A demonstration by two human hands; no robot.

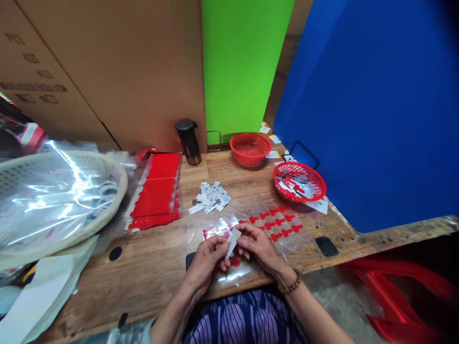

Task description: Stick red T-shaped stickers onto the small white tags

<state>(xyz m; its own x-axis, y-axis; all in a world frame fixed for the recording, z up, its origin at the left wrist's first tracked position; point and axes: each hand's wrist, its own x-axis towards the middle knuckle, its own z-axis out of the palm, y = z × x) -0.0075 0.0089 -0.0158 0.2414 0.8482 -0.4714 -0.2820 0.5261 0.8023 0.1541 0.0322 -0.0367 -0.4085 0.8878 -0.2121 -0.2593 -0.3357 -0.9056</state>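
My left hand [212, 252] pinches a small white card piece [233, 241] by its lower end. The fingers of my right hand [256, 243] close on the same piece from the right side, near its upper edge. Beneath both hands lies a clear plastic sheet [263, 228] bearing rows of red T-shaped pieces [279, 222]. Part of that sheet is hidden by my hands. Just beyond it sits a loose heap of white card pieces [211, 197] with small dark marks.
A red basket [300, 196] at right holds white and red pieces; another red basket [251, 148] stands behind. Red sheets [156, 188], a dark bottle [190, 143] and a large plastic-covered white basket [122, 191] are leftward. Green [240, 67] and blue panels [376, 119] bound the table.
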